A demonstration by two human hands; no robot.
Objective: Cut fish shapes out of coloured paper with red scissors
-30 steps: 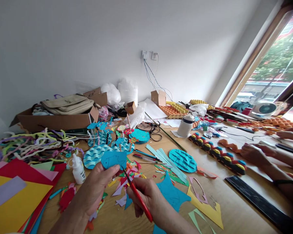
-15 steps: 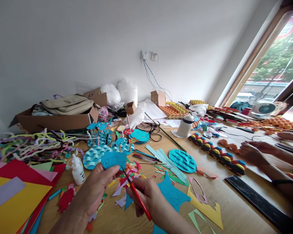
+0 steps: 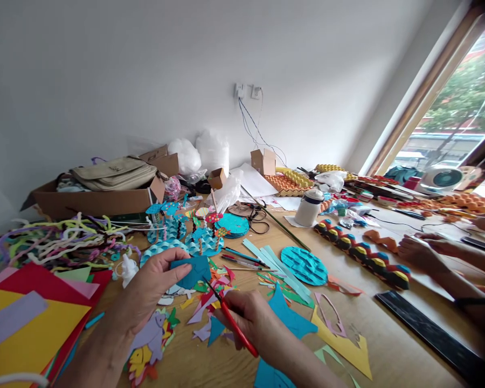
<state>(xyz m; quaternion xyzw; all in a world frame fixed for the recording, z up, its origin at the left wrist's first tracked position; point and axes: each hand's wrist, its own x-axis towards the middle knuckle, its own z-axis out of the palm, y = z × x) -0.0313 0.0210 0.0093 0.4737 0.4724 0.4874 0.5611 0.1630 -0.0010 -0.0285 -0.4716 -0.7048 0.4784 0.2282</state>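
Between the thumb and fingers of my left hand is a piece of blue paper with a fish outline drawn on it. My right hand is closed around red-handled scissors; their blades reach the paper's right edge. Under and around my hands lie coloured paper scraps. Cut-out paper fish, one purple and one yellow, lie beside my left wrist. A larger cut blue sheet rests to the right of the scissors. My left hand partly hides a white glue bottle.
Pipe cleaners and coloured sheets spread on the left. Farther back stand wavy blue paper crafts and a white jar. Painted egg-carton strips and a black ruler lie right, near another person's hands.
My left hand has shifted its hold on the blue paper and turned it, uncovering the purple and yellow fish. The scissors stay at the paper's edge, slightly lower and to the right.
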